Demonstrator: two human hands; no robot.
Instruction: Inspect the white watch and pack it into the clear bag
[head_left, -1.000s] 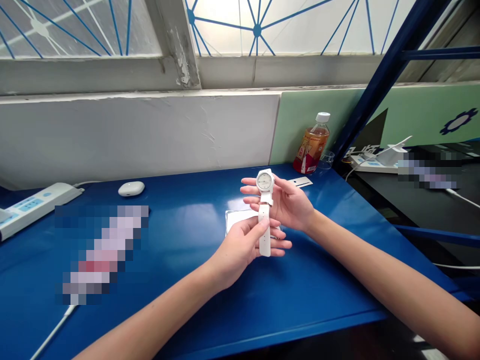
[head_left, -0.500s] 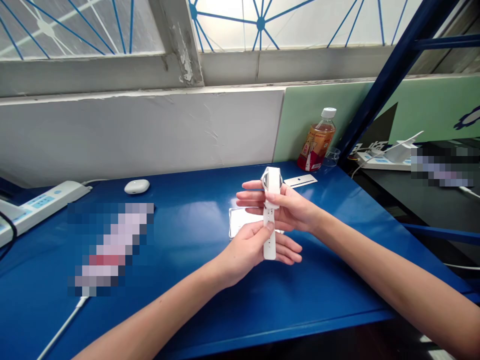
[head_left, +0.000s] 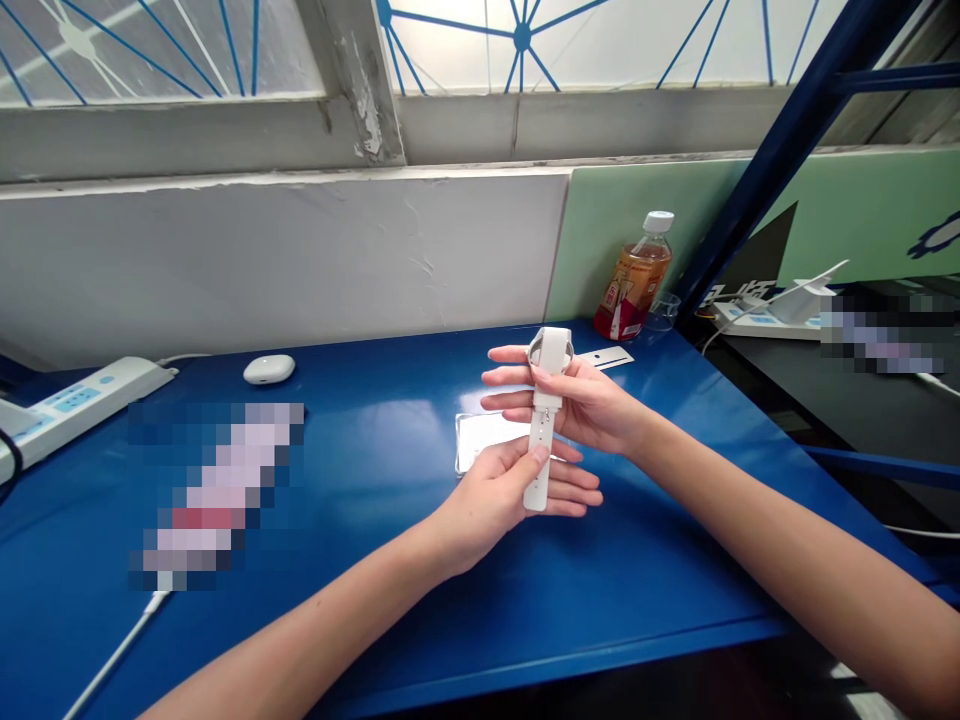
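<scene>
A white wristwatch (head_left: 553, 352) with a strap hangs between my two hands above the blue desk. My right hand (head_left: 589, 400) grips it near the case and buckle, thumb across the strap, the other fingers stretched out behind. Lower down, my left hand (head_left: 502, 480) pinches the strap's loose, holed end under its thumb, with the remaining fingers extended beneath. The watch face is turned out of sight. Behind my hands, a white flat box-like item (head_left: 480, 438) rests on the desk, partly covered by them.
Left on the blue desk (head_left: 360, 600) lie a pixelated phone-like item (head_left: 225, 490) on a white cable, a power strip (head_left: 90, 405) and a white earbud case (head_left: 269, 369). A drink bottle (head_left: 634, 280) stands at the back right near a white card (head_left: 611, 357). A blue metal post (head_left: 795, 140) rises beside it.
The watch has tilted slightly, its top shifting a little to the right with my right hand. Both hands keep hold of it. The view has shifted slightly.
</scene>
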